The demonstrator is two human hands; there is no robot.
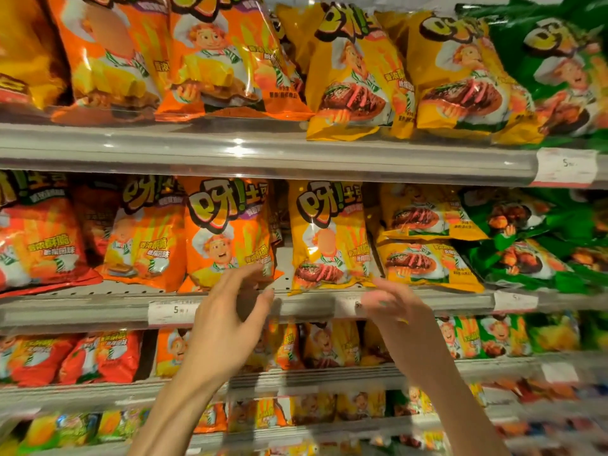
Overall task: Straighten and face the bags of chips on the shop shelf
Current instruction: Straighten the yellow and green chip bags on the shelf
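On the middle shelf (98,307) stand rows of chip bags. An orange bag (227,232) stands upright facing me, and a yellow bag (329,238) stands to its right with a gap between them. My left hand (230,311) is raised just below the orange bag's lower corner, fingers spread and loosely bent, holding nothing. My right hand (391,304) is blurred, below the yellow bag's bottom right corner, fingers relaxed and empty. To the right, two yellow bags (424,245) lie stacked flat and tilted.
Green bags (526,251) lie jumbled at the right of the same shelf. The upper shelf (263,149) holds larger orange, yellow and green bags. Price tags (171,312) hang on the shelf rail. Lower shelves carry smaller bags.
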